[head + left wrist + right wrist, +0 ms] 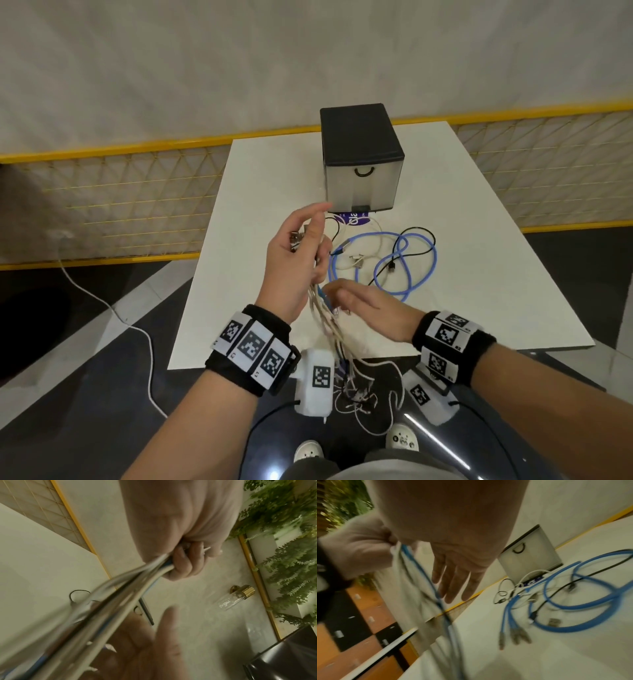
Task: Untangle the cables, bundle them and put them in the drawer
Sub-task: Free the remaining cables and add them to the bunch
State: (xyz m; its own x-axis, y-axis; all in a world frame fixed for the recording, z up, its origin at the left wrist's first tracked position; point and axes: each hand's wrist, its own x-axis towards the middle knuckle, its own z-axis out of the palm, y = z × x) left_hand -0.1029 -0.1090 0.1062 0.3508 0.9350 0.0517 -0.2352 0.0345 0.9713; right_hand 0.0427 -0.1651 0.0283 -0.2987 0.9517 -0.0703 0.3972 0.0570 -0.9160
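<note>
My left hand (pixel 297 260) is raised over the white table (pixel 260 192) and grips a bundle of white, blue and dark cables (pixel 325 323). The strands hang past the table's near edge toward the floor. In the left wrist view its curled fingers (pixel 181 563) wrap the bundle (pixel 120 595). My right hand (pixel 364 306) is flat and holds nothing, just right of the hanging strands, fingers (pixel 453 582) straight. A blue cable (pixel 394 263) lies looped on the table with a thin black cable (pixel 416 245) and a white one. The drawer unit (pixel 359 161) stands closed at the back.
A purple label (pixel 354 219) lies under the drawer unit's front. A yellow mesh fence (pixel 120 192) runs behind the table. A white cord (pixel 113 308) trails over the dark floor on the left. My shoes (pixel 400 440) are below the table's near edge.
</note>
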